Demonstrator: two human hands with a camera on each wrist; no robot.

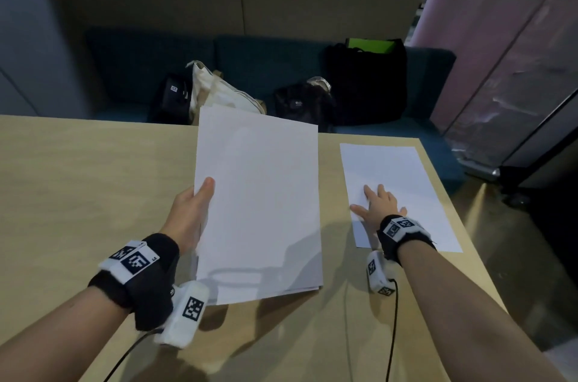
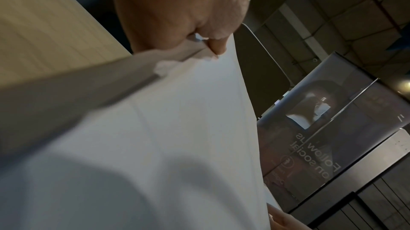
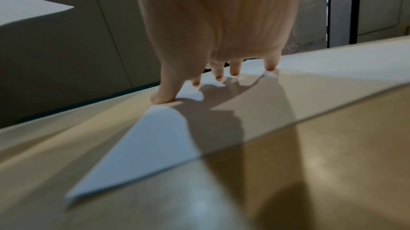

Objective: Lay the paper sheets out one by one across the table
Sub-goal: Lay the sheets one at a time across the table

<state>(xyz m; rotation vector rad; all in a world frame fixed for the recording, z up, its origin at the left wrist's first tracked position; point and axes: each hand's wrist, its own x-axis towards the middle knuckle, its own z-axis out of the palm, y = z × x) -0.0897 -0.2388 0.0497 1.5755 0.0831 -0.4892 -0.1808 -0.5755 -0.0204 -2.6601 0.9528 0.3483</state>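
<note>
Under right hand (image 1: pixel 378 204), flat-fingered: 1 sheet (image 1: pixel 403 175) on table (image 1: pixel 78 178). Left hand (image 1: pixel 190 212) grips stack (image 1: pixel 259 193). Judgement: press lightly, square sheet, lift straight off.

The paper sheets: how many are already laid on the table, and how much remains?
Done: one single sheet lies flat on the table, right hand pressing it with straight fingers. In hand: the left hand holds the remaining stack. Left: laying those out.
</note>
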